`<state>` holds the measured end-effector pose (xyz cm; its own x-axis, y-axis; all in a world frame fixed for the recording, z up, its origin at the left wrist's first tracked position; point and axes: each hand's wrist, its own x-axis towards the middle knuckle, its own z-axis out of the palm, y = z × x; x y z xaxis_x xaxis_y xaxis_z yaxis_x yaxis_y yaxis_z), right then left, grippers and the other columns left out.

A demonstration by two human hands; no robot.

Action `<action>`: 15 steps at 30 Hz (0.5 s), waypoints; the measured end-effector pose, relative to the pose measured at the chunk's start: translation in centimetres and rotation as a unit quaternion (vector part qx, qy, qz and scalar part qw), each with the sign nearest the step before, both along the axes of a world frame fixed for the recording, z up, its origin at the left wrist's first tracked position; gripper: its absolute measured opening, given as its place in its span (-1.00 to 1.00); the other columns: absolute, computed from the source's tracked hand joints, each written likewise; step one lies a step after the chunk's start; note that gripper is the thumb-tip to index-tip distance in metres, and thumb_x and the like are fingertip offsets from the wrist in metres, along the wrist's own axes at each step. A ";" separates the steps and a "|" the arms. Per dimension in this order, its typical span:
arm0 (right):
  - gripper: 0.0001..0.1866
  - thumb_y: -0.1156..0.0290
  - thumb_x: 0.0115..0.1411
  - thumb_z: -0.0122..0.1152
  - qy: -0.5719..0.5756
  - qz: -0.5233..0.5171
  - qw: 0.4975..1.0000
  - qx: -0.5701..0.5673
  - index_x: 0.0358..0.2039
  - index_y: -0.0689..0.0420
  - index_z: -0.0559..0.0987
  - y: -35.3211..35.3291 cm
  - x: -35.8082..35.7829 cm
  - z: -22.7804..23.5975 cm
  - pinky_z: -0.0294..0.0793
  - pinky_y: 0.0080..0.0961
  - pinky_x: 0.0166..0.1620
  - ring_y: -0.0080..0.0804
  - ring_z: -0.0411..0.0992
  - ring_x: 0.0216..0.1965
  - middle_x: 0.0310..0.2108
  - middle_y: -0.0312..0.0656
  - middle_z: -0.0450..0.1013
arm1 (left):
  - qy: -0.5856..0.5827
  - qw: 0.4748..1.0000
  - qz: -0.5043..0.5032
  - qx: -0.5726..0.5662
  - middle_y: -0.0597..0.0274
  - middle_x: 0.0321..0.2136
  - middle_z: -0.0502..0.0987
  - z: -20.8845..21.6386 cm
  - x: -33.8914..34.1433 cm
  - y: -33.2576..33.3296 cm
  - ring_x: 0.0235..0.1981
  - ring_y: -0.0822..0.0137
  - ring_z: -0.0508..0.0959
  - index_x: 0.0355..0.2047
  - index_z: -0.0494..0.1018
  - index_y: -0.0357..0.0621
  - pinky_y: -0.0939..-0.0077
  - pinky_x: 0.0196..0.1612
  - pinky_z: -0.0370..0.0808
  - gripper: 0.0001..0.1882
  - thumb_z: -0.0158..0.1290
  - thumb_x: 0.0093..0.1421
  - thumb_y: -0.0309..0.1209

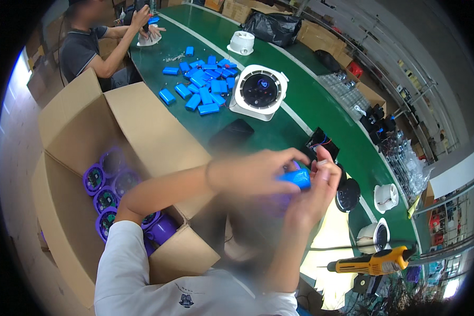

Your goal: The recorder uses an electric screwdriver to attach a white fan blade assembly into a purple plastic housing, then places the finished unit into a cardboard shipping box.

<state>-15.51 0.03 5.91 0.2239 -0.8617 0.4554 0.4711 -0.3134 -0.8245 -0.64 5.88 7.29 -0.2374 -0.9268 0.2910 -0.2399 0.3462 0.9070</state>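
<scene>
Both my hands meet over the near edge of the green table. A blue battery pack (pixel 298 179) lies between them, against the curled fingers and palm of my right hand (pixel 313 192). My left hand (pixel 258 173) reaches across from the left, blurred by motion, its fingers bent just above the pack. What those fingertips pinch is too small to make out. Below and behind my left hand shows a blurred purple housing (pixel 275 204), mostly hidden. Several purple round housings (pixel 161 230) with green circuit boards sit in an open cardboard box (pixel 63 210) at my left.
Loose blue battery packs (pixel 200 79) are spread over the table (pixel 179 37). Beyond my hands stands a white device (pixel 259 92) with a black round face. A yellow-and-black electric screwdriver (pixel 371 263) hangs at the right. Far left, a person (pixel 92 50) works on a white part.
</scene>
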 end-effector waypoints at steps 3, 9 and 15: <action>-0.71 0.42 0.28 0.12 0.148 -0.066 0.983 -0.090 -0.02 0.17 0.39 0.2 -1.4 -0.1 0.12 -0.33 0.25 -0.28 0.23 0.21 0.18 -0.02 0.28 | -0.052 0.991 0.118 -0.045 0.23 -0.22 0.54 -0.6 4.4 -0.8 -0.21 0.51 0.51 0.04 0.38 -0.22 0.53 -0.13 0.49 -0.53 0.24 0.19 -0.33; -0.70 0.54 0.22 0.12 0.160 -0.086 0.983 0.001 -0.03 0.17 0.37 2.0 -7.0 -3.5 0.22 -0.38 0.16 -0.34 0.29 0.13 0.08 -0.07 0.34 | -0.272 0.803 0.528 -0.048 0.00 -0.15 0.55 -6.1 26.0 -6.6 -0.10 0.21 0.54 0.04 0.42 -0.22 0.34 -0.13 0.53 -0.44 0.30 0.09 -0.23; -0.72 0.61 0.23 0.03 0.162 -0.118 0.980 -0.012 -0.03 0.21 0.35 1.6 -11.1 -4.4 0.29 -0.40 0.11 -0.35 0.32 0.06 -0.01 -0.10 0.35 | -0.160 0.841 0.517 0.015 -0.08 -0.06 0.50 -6.3 24.3 -6.6 -0.07 0.28 0.54 0.13 0.33 -0.23 0.44 -0.22 0.57 -0.47 0.14 0.23 -0.24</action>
